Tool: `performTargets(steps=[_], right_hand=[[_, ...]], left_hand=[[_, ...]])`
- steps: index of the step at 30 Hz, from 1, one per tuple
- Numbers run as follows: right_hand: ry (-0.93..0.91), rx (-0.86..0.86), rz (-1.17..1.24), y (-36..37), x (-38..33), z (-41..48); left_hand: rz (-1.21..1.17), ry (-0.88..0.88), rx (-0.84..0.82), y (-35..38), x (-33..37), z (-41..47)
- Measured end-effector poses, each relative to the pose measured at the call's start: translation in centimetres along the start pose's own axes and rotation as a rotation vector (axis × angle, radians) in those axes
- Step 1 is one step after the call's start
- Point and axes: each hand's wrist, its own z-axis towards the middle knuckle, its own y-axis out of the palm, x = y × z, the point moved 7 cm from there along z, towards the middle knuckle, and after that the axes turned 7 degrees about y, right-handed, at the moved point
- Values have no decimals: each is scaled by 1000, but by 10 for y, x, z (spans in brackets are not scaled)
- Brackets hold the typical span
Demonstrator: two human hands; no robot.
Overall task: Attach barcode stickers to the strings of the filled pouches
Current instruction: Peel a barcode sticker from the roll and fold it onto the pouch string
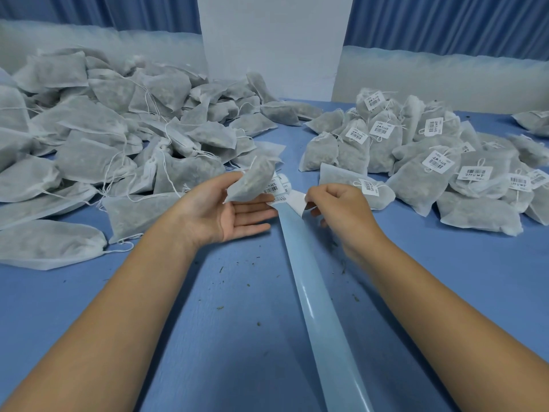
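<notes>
Two hands meet at the far end of the strip (315,281): the left hand (225,206) pinches a pouch (252,179), and the right hand (341,209) pinches a half-peeled sticker (297,200). The pouch hangs just left of the sticker, slanting up toward it. Its string is unclear.

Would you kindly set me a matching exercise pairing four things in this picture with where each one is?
Things:
1. heap of unlabelled grey-white filled fabric pouches
2. heap of grey-white filled pouches bearing barcode stickers
3. single grey-white filled pouch
4. half-peeled white sticker

Places:
A. pinched by the right hand
B. left side of the blue table
C. right side of the table
D. held in the left hand

Pairs: 1-B, 2-C, 3-D, 4-A
</notes>
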Motion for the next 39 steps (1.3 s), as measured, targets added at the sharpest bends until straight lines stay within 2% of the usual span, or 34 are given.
performTargets(steps=[10, 14, 17, 20, 24, 27, 33, 39], right_hand=[[233, 42, 206, -11, 12, 5], [244, 70, 231, -15, 13, 5], [127, 44, 254, -13, 4, 3], [21, 18, 282, -12, -7, -4], [-150, 103, 242, -16, -20, -13], [-267, 170, 253, -19, -29, -21], [-525, 323, 175, -23, -39, -37], [-595, 324, 60, -14, -39, -42]], left_hand=[[25, -14, 46, -5, -2, 2], [133, 53, 108, -4, 3, -2], [308, 173, 176, -4, 12, -6], [331, 273, 251, -5, 21, -9], [305, 377, 297, -2, 26, -13], [350, 446, 263, 10, 26, -15], [365, 415, 171, 33, 13, -15], [314, 374, 57, 44, 9, -18]])
